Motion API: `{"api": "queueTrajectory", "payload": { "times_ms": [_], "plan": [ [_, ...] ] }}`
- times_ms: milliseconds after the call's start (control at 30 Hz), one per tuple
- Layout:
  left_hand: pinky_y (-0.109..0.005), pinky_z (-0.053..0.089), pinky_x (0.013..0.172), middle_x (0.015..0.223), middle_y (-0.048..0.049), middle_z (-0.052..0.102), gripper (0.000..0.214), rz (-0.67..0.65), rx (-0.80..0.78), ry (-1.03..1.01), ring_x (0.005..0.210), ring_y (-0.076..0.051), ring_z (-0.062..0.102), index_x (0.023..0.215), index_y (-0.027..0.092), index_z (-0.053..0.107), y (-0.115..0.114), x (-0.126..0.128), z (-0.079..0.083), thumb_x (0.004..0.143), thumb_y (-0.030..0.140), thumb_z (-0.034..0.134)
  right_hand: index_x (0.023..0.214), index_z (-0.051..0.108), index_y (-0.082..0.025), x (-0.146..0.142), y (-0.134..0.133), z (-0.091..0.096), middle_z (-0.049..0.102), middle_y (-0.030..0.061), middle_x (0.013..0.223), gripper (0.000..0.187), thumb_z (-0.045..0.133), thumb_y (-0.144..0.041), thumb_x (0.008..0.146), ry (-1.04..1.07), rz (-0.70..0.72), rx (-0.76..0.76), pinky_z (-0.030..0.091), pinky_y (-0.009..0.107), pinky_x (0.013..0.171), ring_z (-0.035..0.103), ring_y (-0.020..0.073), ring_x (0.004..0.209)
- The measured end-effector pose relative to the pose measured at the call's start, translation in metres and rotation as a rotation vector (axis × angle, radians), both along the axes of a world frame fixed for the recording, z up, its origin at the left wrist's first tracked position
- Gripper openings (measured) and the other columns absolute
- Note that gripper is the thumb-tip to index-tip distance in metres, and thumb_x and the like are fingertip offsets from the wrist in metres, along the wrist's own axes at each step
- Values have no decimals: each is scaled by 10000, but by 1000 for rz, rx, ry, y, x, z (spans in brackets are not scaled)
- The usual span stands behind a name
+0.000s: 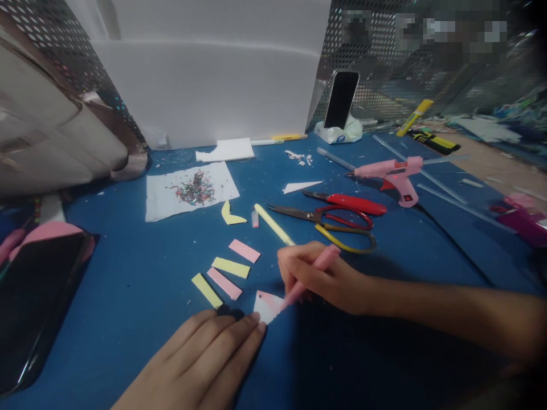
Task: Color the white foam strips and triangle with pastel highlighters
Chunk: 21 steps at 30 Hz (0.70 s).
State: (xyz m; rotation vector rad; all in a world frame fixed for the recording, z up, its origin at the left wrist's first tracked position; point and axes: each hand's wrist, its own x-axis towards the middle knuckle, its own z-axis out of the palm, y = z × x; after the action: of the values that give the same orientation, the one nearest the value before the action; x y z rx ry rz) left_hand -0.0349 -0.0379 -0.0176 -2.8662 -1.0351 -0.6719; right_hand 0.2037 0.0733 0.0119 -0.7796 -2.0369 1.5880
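My right hand (318, 276) grips a pink marker (325, 259), its tip at the right edge of a small white piece (266, 307) that is partly coloured pink. My left hand (209, 353) lies flat with fingers stretched out, the fingertips pressing the lower left edge of that piece. Just beyond the left hand are two pink strips (224, 283) and two yellow strips (231, 267). A pale yellow marker (273, 224) lies past my right hand, close to a small pinkish cap (255, 219) and a yellow V-shaped cutout (231, 214).
Scissors (325, 215) and a red-handled cutter (354, 203) lie beyond my right hand. Farther right is a pink glue gun (393, 172) with its cord. Glitter (195, 188) sits on white paper (160, 209). A dark phone (40, 296) lies left; another phone (342, 99) stands at the back.
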Motion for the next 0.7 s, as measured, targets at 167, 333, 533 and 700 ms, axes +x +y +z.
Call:
{"api": "queueTrajectory", "payload": {
  "times_ms": [167,333,533,700],
  "plan": [
    [-364,384,995,1232,-75,626,365,0,12,46,1063,-209,566,1322,141,557,0,-1,0,1029,288,395,679,555,-138,1,-1,-1,525,0,671,432,399,-363,1013,8,-24,20,393,222,542,506,89,591],
    [-371,414,974,1213,-81,634,381,15,17,35,1048,-212,578,1324,150,557,-1,-1,0,1028,329,398,626,546,-140,0,-1,1,501,-6,624,522,373,-444,1013,-10,-5,-16,357,219,485,475,83,528],
    [-384,380,991,1247,-74,621,382,-10,1,64,1072,-217,556,1343,141,539,1,-1,-2,1036,299,376,625,554,-140,0,-1,0,503,-6,612,504,389,-419,1012,-3,-10,20,372,217,509,489,86,552],
    [-378,328,1028,1253,-61,620,355,2,-11,15,1078,-213,545,1331,132,547,0,-1,-2,1019,217,401,670,575,-136,0,-1,-1,525,-1,659,448,396,-361,1013,18,-34,38,383,217,533,501,85,582]
  ]
}}
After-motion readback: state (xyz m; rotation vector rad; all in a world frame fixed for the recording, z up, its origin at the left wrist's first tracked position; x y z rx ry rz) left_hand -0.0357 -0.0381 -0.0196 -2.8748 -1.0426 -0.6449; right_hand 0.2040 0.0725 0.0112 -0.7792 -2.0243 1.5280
